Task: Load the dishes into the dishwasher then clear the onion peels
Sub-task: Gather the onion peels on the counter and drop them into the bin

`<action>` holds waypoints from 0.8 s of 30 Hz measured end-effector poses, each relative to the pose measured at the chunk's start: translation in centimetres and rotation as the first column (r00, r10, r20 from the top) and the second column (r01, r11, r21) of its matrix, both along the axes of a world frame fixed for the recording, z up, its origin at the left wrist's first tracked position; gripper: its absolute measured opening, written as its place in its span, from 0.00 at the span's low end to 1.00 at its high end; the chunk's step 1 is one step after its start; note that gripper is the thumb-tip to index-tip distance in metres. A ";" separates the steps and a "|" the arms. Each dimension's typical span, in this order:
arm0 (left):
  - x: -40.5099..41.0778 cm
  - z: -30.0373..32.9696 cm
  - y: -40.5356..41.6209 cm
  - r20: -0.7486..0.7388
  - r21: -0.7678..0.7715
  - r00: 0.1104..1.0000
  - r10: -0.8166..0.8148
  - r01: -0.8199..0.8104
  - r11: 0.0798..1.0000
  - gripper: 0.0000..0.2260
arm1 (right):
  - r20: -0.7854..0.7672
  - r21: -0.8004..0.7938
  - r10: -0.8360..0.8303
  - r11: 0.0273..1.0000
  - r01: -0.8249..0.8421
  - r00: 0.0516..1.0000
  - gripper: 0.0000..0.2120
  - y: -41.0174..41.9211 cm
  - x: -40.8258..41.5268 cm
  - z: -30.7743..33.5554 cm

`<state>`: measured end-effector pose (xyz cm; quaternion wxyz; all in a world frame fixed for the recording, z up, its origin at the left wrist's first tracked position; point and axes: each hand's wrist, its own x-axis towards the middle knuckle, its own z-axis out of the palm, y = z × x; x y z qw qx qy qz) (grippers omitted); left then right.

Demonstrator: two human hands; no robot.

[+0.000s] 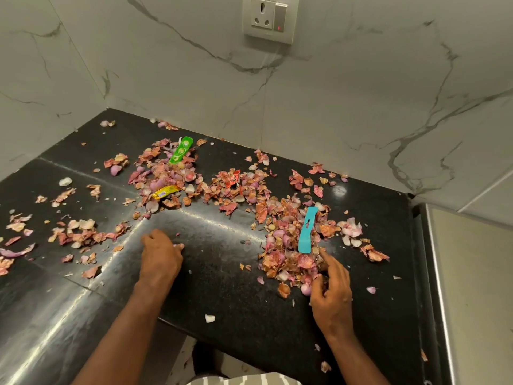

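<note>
Meanwhile both hands — left hand (160,255), right hand (331,293) — touch scattered onion peels (288,243).

Both bare forearms enter from bottom of frame. Left hand (159,255), centre-left: palm down, fingers curled, knuckles up. Right hand (331,293), lower right: fingers loosely spread and bent, index finger extended toward upper left.

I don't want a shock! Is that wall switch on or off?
Looks on, probably. A small red light glows on the switch beside the empty socket. The rocker's position is too small to tell.
</note>
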<state>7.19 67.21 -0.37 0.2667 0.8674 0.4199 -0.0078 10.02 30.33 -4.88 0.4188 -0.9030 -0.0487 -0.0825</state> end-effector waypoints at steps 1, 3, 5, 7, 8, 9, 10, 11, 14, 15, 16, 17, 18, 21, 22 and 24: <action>0.3 0.1 0.4 -0.048 0.001 0.999 -0.014 0.014 1.000 0.14 | -0.003 0.007 -0.006 1.000 0.006 1.000 0.30 0.0 0.0 0.0; 0.8 0.3 1.1 -0.100 -0.017 0.993 -0.063 0.062 0.998 0.08 | -0.005 0.009 -0.009 1.000 0.009 1.000 0.30 0.1 0.0 0.1; 1.1 0.6 0.5 -0.046 -0.064 0.989 -0.138 0.135 0.989 0.03 | 0.001 0.001 -0.007 1.000 0.007 1.000 0.30 0.2 0.0 0.0; 1.5 1.0 -1.5 0.099 -0.159 0.955 -0.280 0.293 0.943 0.05 | 0.006 -0.010 -0.003 1.000 0.003 1.000 0.30 0.2 0.1 0.0; 1.8 1.3 -3.0 0.162 -0.199 0.916 -0.366 0.394 0.897 0.08 | 0.006 -0.015 0.002 1.000 -0.002 1.000 0.29 0.2 0.2 0.0; 2.2 1.5 -4.7 0.214 -0.239 0.873 -0.438 0.482 0.843 0.10 | 0.005 -0.018 0.004 1.000 -0.004 1.000 0.29 0.2 0.2 0.0; 2.7 1.6 -6.3 0.263 -0.285 0.829 -0.493 0.555 0.782 0.13 | 0.006 -0.020 0.004 1.000 -0.004 1.000 0.29 0.2 0.3 0.0; 3.3 1.6 -7.6 0.313 -0.326 0.790 -0.528 0.611 0.721 0.15 | 0.012 -0.025 0.003 1.000 -0.003 1.000 0.29 0.2 0.3 0.0; 5.1 1.2 -9.6 0.443 -0.354 0.738 -0.509 0.665 0.657 0.13 | 0.047 -0.034 0.007 0.999 -0.006 0.999 0.30 0.1 0.3 0.3; 5.5 0.8 -9.5 0.479 -0.353 0.743 -0.468 0.651 0.672 0.11 | 0.075 -0.027 0.010 1.000 -0.008 0.997 0.30 0.0 0.3 0.4; 5.7 0.4 -9.1 0.512 -0.367 0.754 -0.410 0.624 0.689 0.09 | 0.113 -0.013 0.012 1.000 -0.011 0.994 0.30 -0.1 0.3 0.5; 5.8 -0.2 -8.5 0.542 -0.392 0.767 -0.344 0.592 0.704 0.06 | 0.154 0.007 0.012 1.000 -0.014 0.988 0.29 -0.2 0.2 0.6; 5.8 -0.8 -7.9 0.564 -0.421 0.779 -0.273 0.556 0.717 0.04 | 0.188 0.030 0.002 1.000 -0.008 0.982 0.27 -0.3 0.3 0.8; 5.5 -2.1 -6.5 0.624 -0.488 0.777 -0.087 0.474 0.733 0.07 | 0.171 0.133 -0.136 0.985 0.114 0.976 0.22 -0.5 0.1 1.3; 5.6 -2.4 -6.3 0.638 -0.506 0.768 -0.052 0.469 0.724 0.09 | 0.147 0.155 -0.180 0.975 0.157 0.973 0.21 -0.6 0.1 1.5; 5.7 -2.5 -6.3 0.654 -0.535 0.757 -0.014 0.475 0.699 0.11 | 0.127 0.116 -0.192 0.977 0.178 0.973 0.20 -0.7 0.2 2.0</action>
